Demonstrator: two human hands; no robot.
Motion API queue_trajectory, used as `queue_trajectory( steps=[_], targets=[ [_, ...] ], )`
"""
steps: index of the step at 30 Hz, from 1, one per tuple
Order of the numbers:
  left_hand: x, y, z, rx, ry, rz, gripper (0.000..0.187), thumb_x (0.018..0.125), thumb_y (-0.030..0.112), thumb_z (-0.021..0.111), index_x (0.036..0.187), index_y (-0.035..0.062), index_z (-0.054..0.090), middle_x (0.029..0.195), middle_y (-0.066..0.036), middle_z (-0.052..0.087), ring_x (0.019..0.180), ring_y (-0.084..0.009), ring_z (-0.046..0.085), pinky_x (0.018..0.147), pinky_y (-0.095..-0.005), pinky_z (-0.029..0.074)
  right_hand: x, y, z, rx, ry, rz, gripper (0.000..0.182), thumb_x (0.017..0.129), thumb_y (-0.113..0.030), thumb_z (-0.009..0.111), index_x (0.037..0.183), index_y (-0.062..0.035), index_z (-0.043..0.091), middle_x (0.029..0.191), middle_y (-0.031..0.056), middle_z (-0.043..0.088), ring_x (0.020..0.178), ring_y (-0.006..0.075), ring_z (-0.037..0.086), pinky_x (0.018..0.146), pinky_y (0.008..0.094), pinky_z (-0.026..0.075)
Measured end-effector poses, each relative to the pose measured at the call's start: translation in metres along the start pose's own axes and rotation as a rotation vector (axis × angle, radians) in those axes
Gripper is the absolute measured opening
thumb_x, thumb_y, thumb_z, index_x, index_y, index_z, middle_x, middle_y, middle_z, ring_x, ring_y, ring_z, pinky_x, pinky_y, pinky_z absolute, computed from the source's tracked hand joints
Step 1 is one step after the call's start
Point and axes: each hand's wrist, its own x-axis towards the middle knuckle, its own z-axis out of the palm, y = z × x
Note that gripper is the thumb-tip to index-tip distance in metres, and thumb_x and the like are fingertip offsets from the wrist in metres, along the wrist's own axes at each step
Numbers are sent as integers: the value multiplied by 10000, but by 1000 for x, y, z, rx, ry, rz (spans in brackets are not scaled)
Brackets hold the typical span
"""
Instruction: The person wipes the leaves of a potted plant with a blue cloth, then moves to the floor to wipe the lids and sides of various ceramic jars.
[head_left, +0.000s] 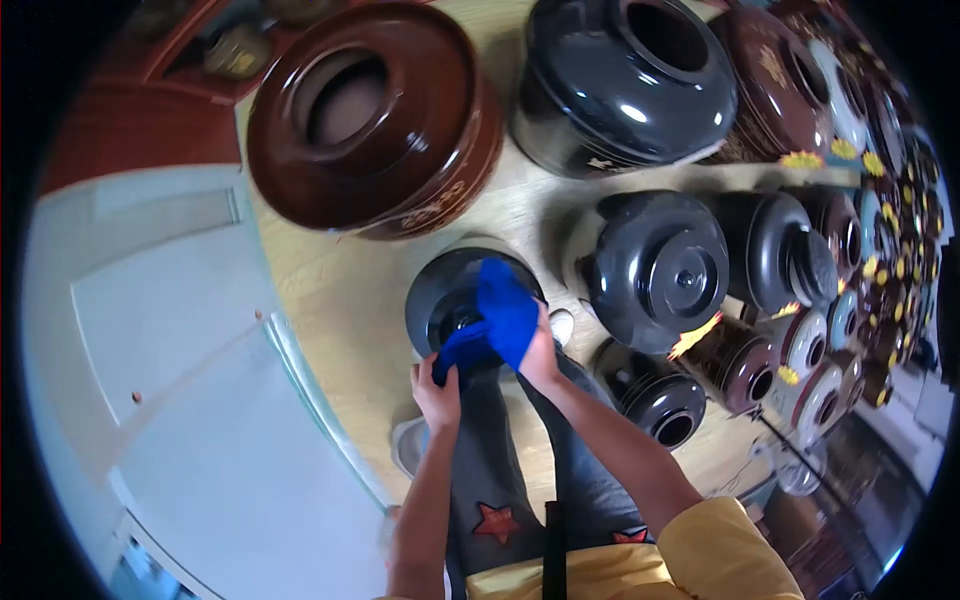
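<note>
A blue cloth [508, 312] is stretched between my two hands, over a dark glazed jar [428, 290] that stands in front of my legs. My left hand [437, 396] grips the cloth's lower left end near the jar's front rim. On the other side my right hand [540, 352] is closed on the cloth's wider part. Part of the jar's mouth is hidden under the cloth.
A large brown jar [425, 100] and a large black jar [560, 100] stand beyond. To the right sits a lidded black jar [620, 250], with a smaller open jar [640, 385] below it. Several more jars fill the right side. A white cabinet [190, 330] is at left.
</note>
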Motion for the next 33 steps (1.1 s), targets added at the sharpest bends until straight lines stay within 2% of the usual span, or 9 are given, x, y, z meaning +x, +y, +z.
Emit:
queue_trajectory(
  steps=[3,7,10,15,18,20,22,26,33],
  targets=[
    [-33,19,-7,-181,-5,-10,280,725,34,656,993,18,580,874,-149,506,803,-306,544,732,-375,444,-19,-15,-7,170,25,20,475,748,86,515,1222,57,504,1260,156,529,1137,212,524,935,295,417],
    [-82,35,-6,-340,-14,-63,262,701,28,646,951,14,572,887,-142,495,825,-298,524,740,-364,433,-29,-51,-23,-308,9,-58,407,709,60,552,1115,42,580,1158,152,584,1024,224,577,867,284,444],
    [-119,40,-1,-469,-114,-57,274,670,34,657,930,17,574,895,-127,490,841,-287,524,739,-346,440,-56,-57,-31,43,115,104,273,724,32,565,990,47,623,978,115,641,822,178,617,740,279,483],
    [-159,34,-4,-549,-249,34,273,680,23,661,934,-7,569,911,-119,488,868,-276,534,780,-328,443,-81,-67,-47,-292,-148,24,119,632,-44,600,742,-4,622,742,97,630,689,230,612,642,305,477],
    [-172,18,-6,-685,-213,-70,252,709,28,654,938,-8,555,913,-118,491,850,-255,534,770,-304,436,-103,-84,-42,-680,-260,84,144,647,-116,630,759,-25,629,740,102,619,677,257,603,632,317,480],
    [-179,5,-10,-931,-239,-376,132,815,40,604,930,6,547,857,-40,517,798,-110,506,724,-239,421,-113,-81,-39,-759,-335,79,193,688,-208,645,784,-43,626,767,134,615,705,298,607,627,351,482],
    [-180,-14,-13,-913,-185,-422,107,851,65,587,940,11,560,834,-7,536,785,-73,496,718,-221,422,-119,-91,-22,-1129,-629,28,171,719,-210,634,757,-46,599,736,145,605,703,316,607,615,387,469],
    [-197,-32,-12,-922,-149,-450,116,848,92,593,928,8,582,809,-17,560,751,-77,499,705,-235,435,-146,-76,-15,-1005,-620,118,147,761,-212,593,756,-66,580,774,158,599,754,342,594,641,436,456],
    [-229,-9,15,-988,-67,-594,102,872,120,566,905,25,584,783,25,558,711,-48,476,661,-209,405,-196,-29,-67,-860,-506,-35,209,777,-145,516,950,-95,622,897,135,630,842,315,613,728,387,498]
  ],
)
